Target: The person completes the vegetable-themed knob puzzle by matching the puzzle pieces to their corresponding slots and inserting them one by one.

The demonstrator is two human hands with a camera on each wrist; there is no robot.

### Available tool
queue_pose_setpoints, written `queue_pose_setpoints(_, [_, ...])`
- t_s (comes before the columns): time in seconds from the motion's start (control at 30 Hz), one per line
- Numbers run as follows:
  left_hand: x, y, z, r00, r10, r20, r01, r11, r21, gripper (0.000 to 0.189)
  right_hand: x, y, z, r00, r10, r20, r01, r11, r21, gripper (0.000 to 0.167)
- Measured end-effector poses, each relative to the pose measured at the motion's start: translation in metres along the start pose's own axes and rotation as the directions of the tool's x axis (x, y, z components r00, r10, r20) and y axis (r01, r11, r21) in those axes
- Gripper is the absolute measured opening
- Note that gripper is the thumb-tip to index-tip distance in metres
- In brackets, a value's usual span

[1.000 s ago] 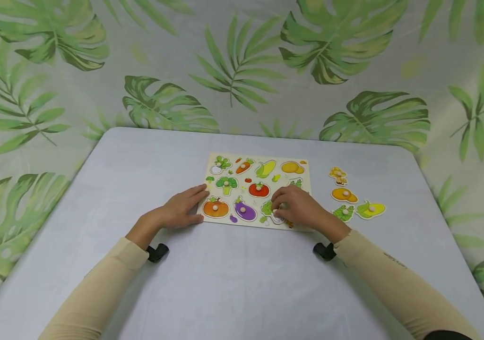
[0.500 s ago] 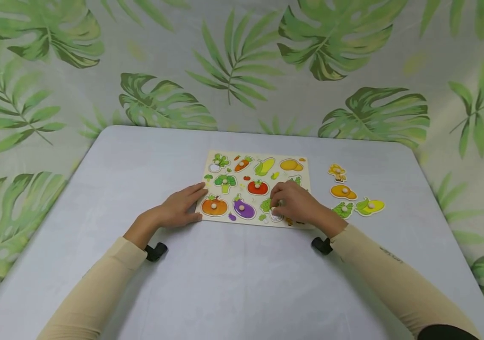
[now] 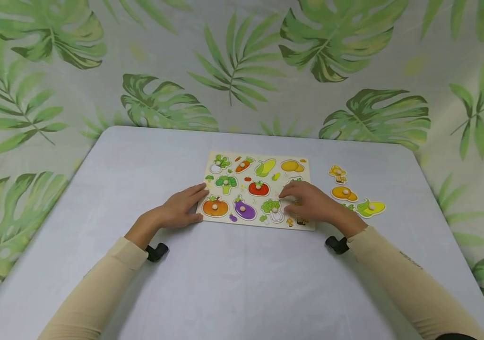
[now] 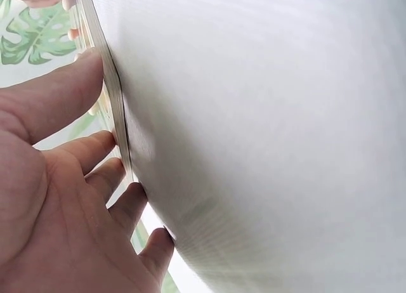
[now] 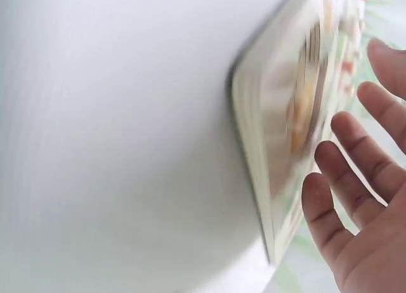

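A pale wooden knob puzzle board [image 3: 261, 200] with vegetable pictures lies flat on the table. My left hand [image 3: 180, 208] rests at its left side, fingers and thumb touching the board's edge [image 4: 117, 109] in the left wrist view. My right hand [image 3: 312, 203] hovers over the board's right part, holding nothing, its fingers slightly bent and apart in the right wrist view. Just left of it, the green-and-white leafy vegetable piece [image 3: 272, 211] sits in the bottom row. Pumpkin [image 3: 215, 207], eggplant [image 3: 245, 209], tomato [image 3: 259, 189] and broccoli [image 3: 226, 184] pieces also sit in the board. My right hand hides some pictures.
Right of the board lie loose pieces: a mushroom [image 3: 338, 174], a potato [image 3: 344, 193] and a corn cob [image 3: 371, 208]. A green piece [image 3: 348, 206] is mostly hidden behind my right wrist. A leaf-patterned cloth [image 3: 242, 71] hangs behind the white table [image 3: 242, 283].
My right hand has let go of the leafy vegetable piece's knob and moved right, its fingers spreading. The piece now shows in full. My left hand stays at the board's edge.
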State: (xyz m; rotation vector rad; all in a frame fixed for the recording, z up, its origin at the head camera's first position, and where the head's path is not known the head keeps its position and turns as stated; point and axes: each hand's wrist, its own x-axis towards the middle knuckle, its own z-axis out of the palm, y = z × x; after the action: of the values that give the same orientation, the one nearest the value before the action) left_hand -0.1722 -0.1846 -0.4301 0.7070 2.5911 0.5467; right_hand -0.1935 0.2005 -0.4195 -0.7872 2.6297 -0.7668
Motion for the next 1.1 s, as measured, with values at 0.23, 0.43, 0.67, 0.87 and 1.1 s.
queue_pose_setpoints(0.23, [0.0, 0.0, 0.0, 1.0, -0.002, -0.005, 0.002, 1.0, 0.0, 0.07, -0.01, 0.019, -0.032, 0.996, 0.066, -0.052, -0.069, 0.996, -0.051, 0.029])
queue_pose_setpoints(0.43, [-0.001, 0.0, 0.001, 1.0, 0.009, -0.013, -0.009, 1.0, -0.003, 0.07, -0.019, 0.037, -0.056, 0.986, 0.128, -0.109, -0.141, 0.983, -0.12, 0.03])
queue_pose_setpoints(0.67, [-0.001, 0.001, 0.002, 0.999, 0.019, -0.03, -0.019, 1.0, 0.001, 0.07, -0.029, 0.047, -0.069, 0.976, 0.151, -0.159, -0.168, 0.981, -0.096, 0.031])
queue_pose_setpoints(0.87, [-0.001, 0.001, 0.001, 0.999, 0.018, -0.027, -0.018, 1.0, 0.005, 0.07, -0.032, 0.063, -0.067, 0.965, 0.23, -0.123, -0.241, 0.967, -0.079, 0.032])
queue_pose_setpoints(1.1, [-0.002, 0.002, 0.001, 1.0, 0.001, -0.014, 0.0, 1.0, 0.011, 0.07, -0.043, 0.084, -0.064, 0.953, 0.278, -0.117, -0.286, 0.957, -0.054, 0.034])
